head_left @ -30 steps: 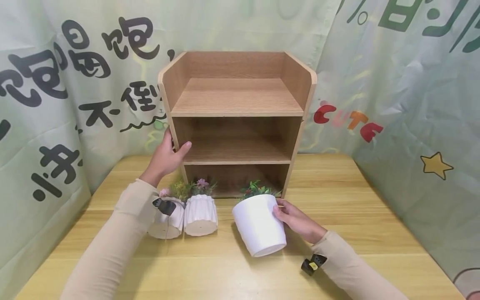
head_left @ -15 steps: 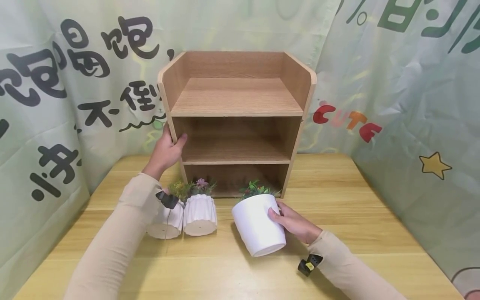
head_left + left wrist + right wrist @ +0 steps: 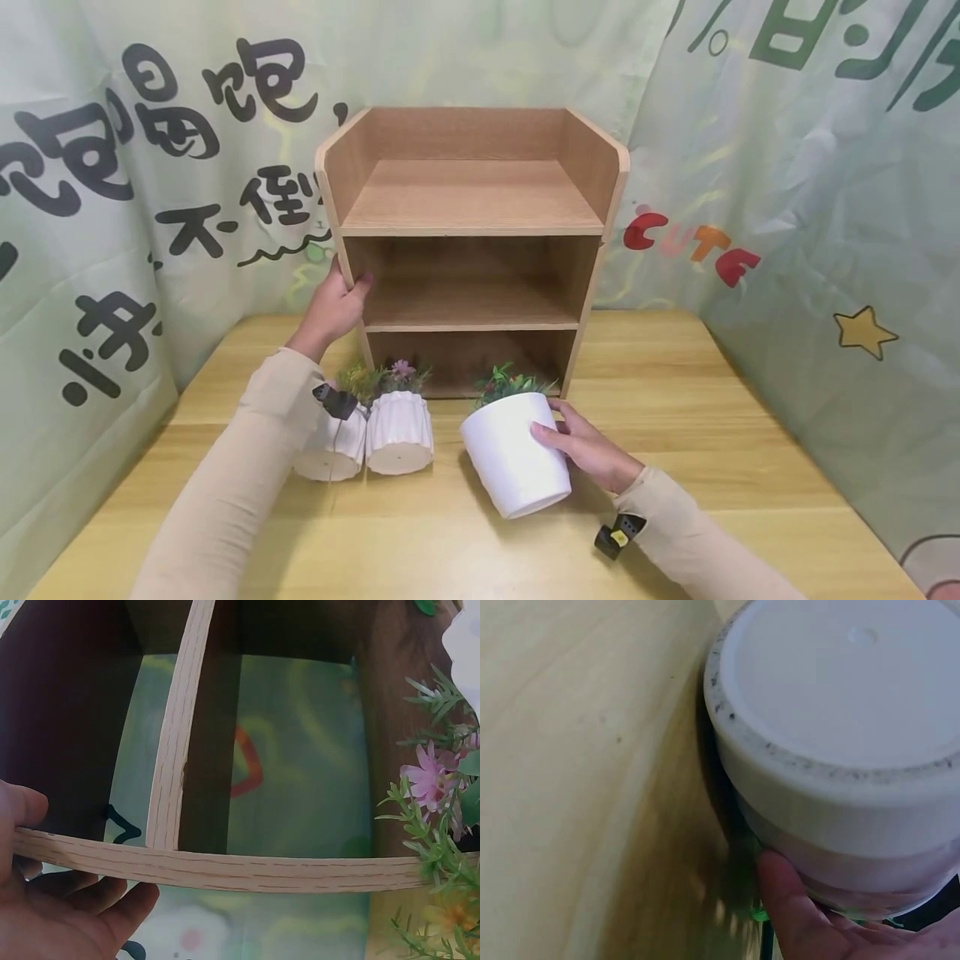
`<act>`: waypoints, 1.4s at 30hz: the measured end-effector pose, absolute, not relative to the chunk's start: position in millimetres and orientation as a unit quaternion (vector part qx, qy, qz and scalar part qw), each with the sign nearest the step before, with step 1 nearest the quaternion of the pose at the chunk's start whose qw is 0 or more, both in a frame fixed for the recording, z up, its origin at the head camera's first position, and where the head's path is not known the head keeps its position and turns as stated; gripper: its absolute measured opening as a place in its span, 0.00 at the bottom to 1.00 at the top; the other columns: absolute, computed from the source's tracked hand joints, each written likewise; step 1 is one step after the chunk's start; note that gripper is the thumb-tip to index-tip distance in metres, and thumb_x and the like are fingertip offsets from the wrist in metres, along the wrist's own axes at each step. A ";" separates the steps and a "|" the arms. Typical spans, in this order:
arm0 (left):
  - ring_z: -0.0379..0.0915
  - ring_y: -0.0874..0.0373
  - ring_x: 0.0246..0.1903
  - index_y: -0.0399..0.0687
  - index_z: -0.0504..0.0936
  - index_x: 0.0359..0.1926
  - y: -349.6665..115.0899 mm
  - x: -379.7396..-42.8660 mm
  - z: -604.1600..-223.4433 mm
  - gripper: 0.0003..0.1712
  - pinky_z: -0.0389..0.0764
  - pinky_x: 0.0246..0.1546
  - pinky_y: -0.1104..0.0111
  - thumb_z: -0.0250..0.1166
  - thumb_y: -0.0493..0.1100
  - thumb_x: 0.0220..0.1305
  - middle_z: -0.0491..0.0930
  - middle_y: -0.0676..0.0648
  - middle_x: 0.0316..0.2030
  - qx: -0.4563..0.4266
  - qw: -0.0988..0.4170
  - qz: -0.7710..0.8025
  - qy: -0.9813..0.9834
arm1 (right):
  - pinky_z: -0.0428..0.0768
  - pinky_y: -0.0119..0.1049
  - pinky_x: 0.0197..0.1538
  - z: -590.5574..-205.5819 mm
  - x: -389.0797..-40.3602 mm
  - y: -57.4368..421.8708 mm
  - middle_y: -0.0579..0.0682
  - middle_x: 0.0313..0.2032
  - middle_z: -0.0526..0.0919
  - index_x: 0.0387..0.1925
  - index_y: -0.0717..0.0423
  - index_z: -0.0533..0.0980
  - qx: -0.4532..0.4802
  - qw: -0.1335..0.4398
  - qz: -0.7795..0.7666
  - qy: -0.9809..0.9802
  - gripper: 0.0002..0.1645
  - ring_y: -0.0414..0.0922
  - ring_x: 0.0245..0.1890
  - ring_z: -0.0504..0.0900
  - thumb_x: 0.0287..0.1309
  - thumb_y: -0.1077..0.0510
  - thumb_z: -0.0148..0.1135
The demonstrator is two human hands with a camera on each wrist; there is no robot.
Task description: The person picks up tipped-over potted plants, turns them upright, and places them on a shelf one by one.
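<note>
A wooden shelf unit (image 3: pixel 472 221) stands at the middle back of the head view. My left hand (image 3: pixel 332 310) grips its left side panel, thumb on the inner face and fingers outside, as the left wrist view shows on the panel edge (image 3: pixel 247 871). With my right hand (image 3: pixel 592 450) I hold a large white flowerpot (image 3: pixel 513 458), tilted so its base faces me and its green leaves (image 3: pixel 510 385) point at the shelf. The right wrist view shows the pot's base (image 3: pixel 847 690) close up, hiding most of the fingers.
Two smaller white fluted flowerpots (image 3: pixel 400 433) lie side by side left of centre, bases toward me, with pink-purple flowers (image 3: pixel 402 372) and yellowish foliage (image 3: pixel 360 382). My left forearm partly covers one. Printed green cloth (image 3: pixel 810 192) encloses the wooden table (image 3: pixel 675 383) behind and at the sides.
My left thumb has shifted slightly left along the shelf panel. My right thumb has slid a little further left across the large pot. Shelf and pots stay almost where they were.
</note>
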State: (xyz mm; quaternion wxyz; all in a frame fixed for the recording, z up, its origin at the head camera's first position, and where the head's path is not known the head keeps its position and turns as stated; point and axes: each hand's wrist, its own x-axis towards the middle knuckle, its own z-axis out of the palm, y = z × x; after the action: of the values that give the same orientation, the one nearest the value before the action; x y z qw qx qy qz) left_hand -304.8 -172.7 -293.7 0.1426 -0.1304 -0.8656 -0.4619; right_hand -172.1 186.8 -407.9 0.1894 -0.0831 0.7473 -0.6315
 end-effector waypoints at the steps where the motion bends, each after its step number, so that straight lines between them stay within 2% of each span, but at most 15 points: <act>1: 0.55 0.36 0.67 0.42 0.47 0.74 -172.4 -305.2 -293.3 0.35 0.54 0.66 0.45 0.49 0.46 0.74 0.62 0.31 0.66 -0.133 0.142 -0.464 -0.864 | 0.77 0.44 0.49 -408.1 -172.1 187.5 0.66 0.51 0.74 0.71 0.64 0.45 -0.084 0.186 -0.632 0.747 0.46 0.51 0.46 0.79 0.66 0.48 0.58; 5: 0.55 0.36 0.67 0.43 0.47 0.74 -170.9 -307.4 -290.5 0.35 0.53 0.67 0.45 0.49 0.46 0.73 0.62 0.31 0.66 -0.133 0.142 -0.467 -0.863 | 0.78 0.44 0.48 -407.0 -172.4 190.6 0.66 0.50 0.74 0.70 0.63 0.45 -0.090 0.180 -0.637 0.744 0.45 0.51 0.45 0.79 0.66 0.49 0.58; 16: 0.54 0.37 0.67 0.44 0.45 0.75 -171.2 -307.6 -288.2 0.35 0.52 0.67 0.46 0.49 0.45 0.73 0.60 0.31 0.67 -0.126 0.134 -0.478 -0.859 | 0.78 0.47 0.51 -403.6 -168.6 191.0 0.69 0.57 0.68 0.71 0.62 0.46 -0.082 0.155 -0.637 0.751 0.47 0.53 0.48 0.78 0.63 0.51 0.62; 29: 0.55 0.36 0.66 0.41 0.48 0.73 -172.5 -307.7 -292.2 0.33 0.53 0.67 0.47 0.48 0.44 0.73 0.63 0.29 0.65 -0.133 0.140 -0.471 -0.861 | 0.79 0.49 0.51 -404.2 -161.9 194.4 0.72 0.59 0.66 0.69 0.63 0.48 -0.097 0.113 -0.631 0.761 0.45 0.57 0.50 0.77 0.61 0.56 0.64; 42: 0.55 0.35 0.67 0.41 0.47 0.73 -171.7 -307.0 -293.0 0.33 0.53 0.67 0.46 0.48 0.42 0.73 0.62 0.29 0.65 -0.134 0.132 -0.473 -0.860 | 0.80 0.49 0.49 -405.2 -157.1 199.6 0.73 0.61 0.64 0.70 0.62 0.47 -0.125 0.083 -0.644 0.750 0.53 0.61 0.52 0.77 0.54 0.56 0.70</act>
State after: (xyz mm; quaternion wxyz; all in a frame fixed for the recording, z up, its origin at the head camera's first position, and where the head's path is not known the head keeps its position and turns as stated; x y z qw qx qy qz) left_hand -307.0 -171.7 -293.0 0.1323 -0.1342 -0.8604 -0.4735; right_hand -157.1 199.6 -405.2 0.0832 -0.1252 0.7500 -0.6442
